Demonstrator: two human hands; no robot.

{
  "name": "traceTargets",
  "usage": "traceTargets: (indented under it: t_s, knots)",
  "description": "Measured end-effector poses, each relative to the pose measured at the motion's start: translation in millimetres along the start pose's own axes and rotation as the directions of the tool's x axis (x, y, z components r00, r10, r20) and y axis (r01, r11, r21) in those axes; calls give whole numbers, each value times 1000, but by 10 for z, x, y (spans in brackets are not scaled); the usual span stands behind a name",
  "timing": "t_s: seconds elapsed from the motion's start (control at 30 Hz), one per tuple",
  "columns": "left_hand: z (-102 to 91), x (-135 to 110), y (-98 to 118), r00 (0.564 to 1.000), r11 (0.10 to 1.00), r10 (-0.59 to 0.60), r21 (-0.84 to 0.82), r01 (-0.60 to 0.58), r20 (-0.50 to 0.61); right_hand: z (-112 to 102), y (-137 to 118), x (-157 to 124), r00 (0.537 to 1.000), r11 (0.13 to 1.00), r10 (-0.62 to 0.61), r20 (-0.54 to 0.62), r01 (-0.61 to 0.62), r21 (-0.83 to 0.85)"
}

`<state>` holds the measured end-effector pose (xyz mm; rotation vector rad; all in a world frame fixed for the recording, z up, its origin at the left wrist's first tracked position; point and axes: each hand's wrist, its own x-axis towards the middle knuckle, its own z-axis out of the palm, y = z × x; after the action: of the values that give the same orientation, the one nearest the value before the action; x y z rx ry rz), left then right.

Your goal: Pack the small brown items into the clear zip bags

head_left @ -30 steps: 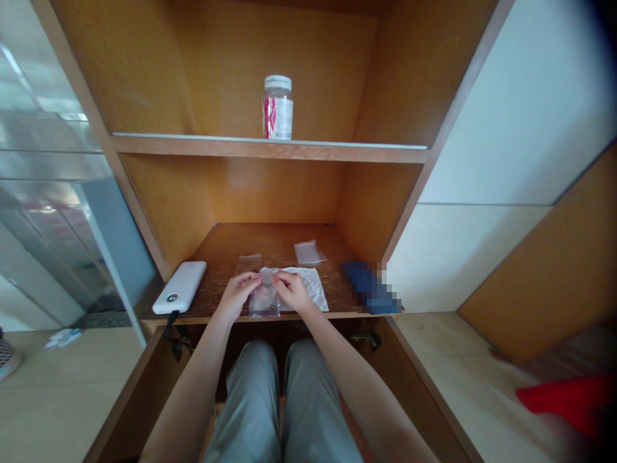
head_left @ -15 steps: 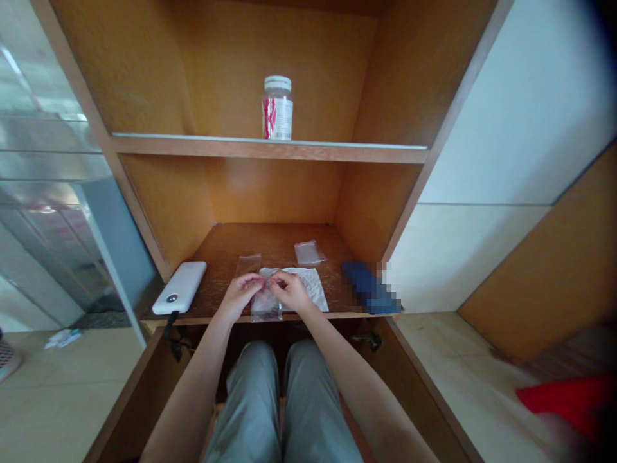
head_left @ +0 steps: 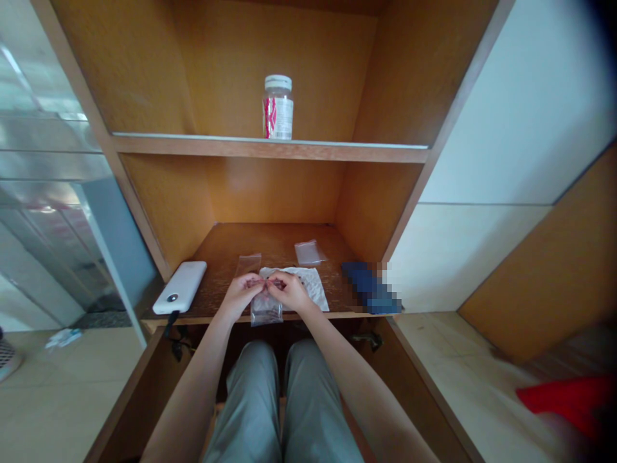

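Observation:
My left hand (head_left: 244,293) and my right hand (head_left: 288,290) meet at the fingertips over the front of the shelf. Both are closed in a pinch at the upper end of a small clear plastic bag (head_left: 267,313). The bag hangs towards me, its lower end just past the shelf's front edge. Whether anything tiny is between the fingers is hidden. Under and beside my right hand lies a crumpled whitish cloth or tissue (head_left: 317,290), with small dark specks near my knuckles. Behind my left hand lies another clear bag (head_left: 249,262).
A third clear bag (head_left: 308,252) lies farther back on the shelf (head_left: 274,235). At left rests a white power bank (head_left: 182,287) with a cable; at right, a dark blue, partly blurred object (head_left: 364,283). A lidded bottle (head_left: 278,109) stands on the upper shelf. Cabinet doors hang open below.
The clear bag's lower end has shifted slightly towards me and looks flatter. My right fingertips have moved a little left, closer to my left ones.

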<state>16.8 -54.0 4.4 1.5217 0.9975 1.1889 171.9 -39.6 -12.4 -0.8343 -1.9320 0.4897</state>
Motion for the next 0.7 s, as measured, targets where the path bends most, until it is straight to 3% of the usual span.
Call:
traceTargets:
  t_s: [0.2, 0.47, 0.7]
  knots:
    - [-6, 14, -13, 999, 999, -7, 48, 9, -39, -1, 8, 9, 1000, 1000, -15, 23, 16, -6]
    - [-10, 29, -46, 992, 982, -80, -179, 61, -101, 28, 10, 1, 997, 998, 12, -75, -8, 56]
    - [-25, 50, -107, 984, 978, -76, -204, 42, -162, 6, -7, 9, 993, 994, 30, -118, -17, 110]
